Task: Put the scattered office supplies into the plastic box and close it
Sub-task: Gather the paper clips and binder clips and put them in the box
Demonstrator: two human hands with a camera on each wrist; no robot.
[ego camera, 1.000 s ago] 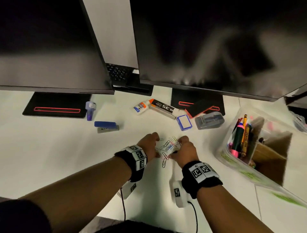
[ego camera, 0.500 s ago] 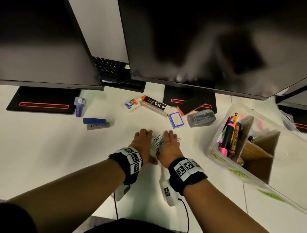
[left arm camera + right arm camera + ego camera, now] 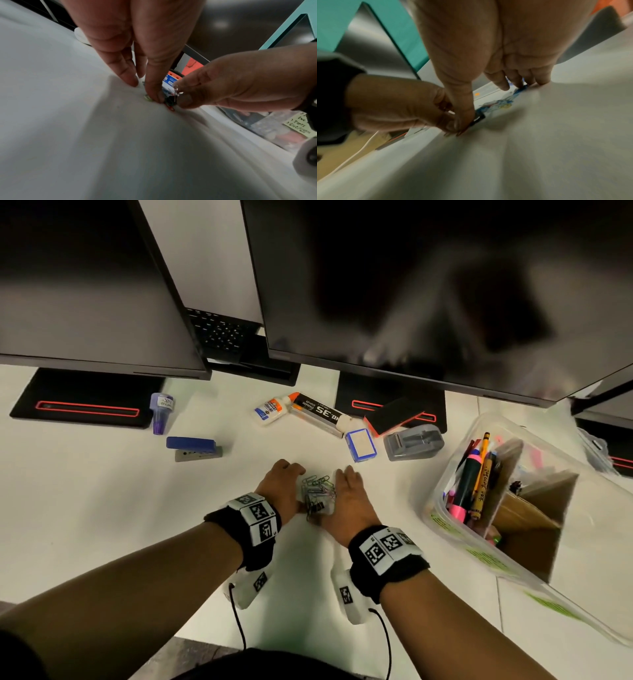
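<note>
A small pile of coloured paper clips with a black binder clip [image 3: 317,491] lies on the white desk, bunched between my two hands. My left hand [image 3: 282,491] stands on the pile's left side with its fingertips [image 3: 133,82] on the desk. My right hand [image 3: 349,498] flanks the right side, fingers [image 3: 518,81] down on the desk. Both thumbs press against the binder clip [image 3: 478,119]. The clear plastic box [image 3: 436,508] stands open at the right, holding pens, markers and a cardboard piece. No lid can be made out.
Loose on the desk behind the hands are a glue bottle [image 3: 270,407], a staples box [image 3: 318,414], a blue-edged pad [image 3: 360,445], a grey tape dispenser [image 3: 412,441], a blue stapler [image 3: 193,448] and a purple ink bottle [image 3: 161,412]. Two monitors overhang the back.
Both hands have slid toward each other, and the spread-out clips are now pushed into one tight pile between them.
</note>
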